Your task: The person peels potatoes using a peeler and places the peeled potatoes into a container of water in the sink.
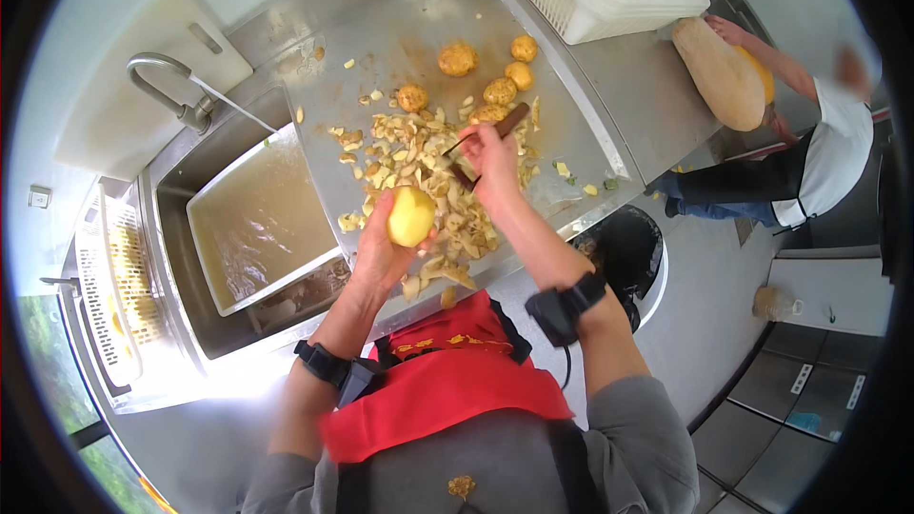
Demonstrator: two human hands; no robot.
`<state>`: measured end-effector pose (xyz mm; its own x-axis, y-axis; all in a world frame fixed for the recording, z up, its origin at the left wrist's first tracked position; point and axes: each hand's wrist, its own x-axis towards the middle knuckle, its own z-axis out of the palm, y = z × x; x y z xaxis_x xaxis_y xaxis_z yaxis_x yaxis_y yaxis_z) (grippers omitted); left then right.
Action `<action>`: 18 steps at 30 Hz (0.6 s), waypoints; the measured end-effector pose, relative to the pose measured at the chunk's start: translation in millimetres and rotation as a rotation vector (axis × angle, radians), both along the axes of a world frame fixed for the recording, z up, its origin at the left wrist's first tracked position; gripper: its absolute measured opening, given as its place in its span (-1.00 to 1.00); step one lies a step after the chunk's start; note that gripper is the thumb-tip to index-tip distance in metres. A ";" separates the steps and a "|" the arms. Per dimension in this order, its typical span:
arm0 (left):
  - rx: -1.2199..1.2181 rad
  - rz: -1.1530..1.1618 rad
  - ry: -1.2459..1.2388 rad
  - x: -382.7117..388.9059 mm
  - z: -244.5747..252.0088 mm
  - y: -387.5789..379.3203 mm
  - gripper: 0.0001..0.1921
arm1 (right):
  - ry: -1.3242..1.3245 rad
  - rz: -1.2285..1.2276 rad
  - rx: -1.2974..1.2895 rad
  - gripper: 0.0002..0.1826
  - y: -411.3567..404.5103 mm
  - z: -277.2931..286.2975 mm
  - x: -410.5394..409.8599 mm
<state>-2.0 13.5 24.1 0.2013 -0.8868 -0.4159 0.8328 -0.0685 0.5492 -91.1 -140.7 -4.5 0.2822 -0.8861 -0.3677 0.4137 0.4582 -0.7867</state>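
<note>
A mostly peeled yellow potato (411, 217) rests in the grip of my left hand (385, 246), above the front left of a heap of potato peelings (428, 157). To its right, my right hand (494, 168) holds a peeler (510, 121) by its dark brown handle, over the same heap and apart from the potato. Several unpeeled potatoes (457, 58) lie behind the peelings on the stainless steel counter (385, 36). My right fingers hide part of the peeler.
On the left, water runs from a tap (161, 61) into a white tub (207, 250) inside the sink (178, 193). White plastic crates (607, 7) stand at the back right. A co-worker (835, 150) handles a large squash (717, 75). Below the counter's right edge is a lined bin (628, 250).
</note>
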 end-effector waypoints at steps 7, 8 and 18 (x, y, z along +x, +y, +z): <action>-0.019 -0.003 -0.370 -8.2 -4.6 1.7 -0.76 | 0.186 0.088 0.045 -0.84 -6.5 -11.0 -4.2; -0.015 0.000 -0.372 -8.4 2.3 -2.6 -0.76 | 0.106 0.042 0.025 -0.87 -7.6 -5.1 -4.8; 0.076 -0.016 0.225 -11.2 -3.8 -6.0 -0.68 | -0.004 -0.005 0.042 -0.88 -9.5 -14.8 -6.2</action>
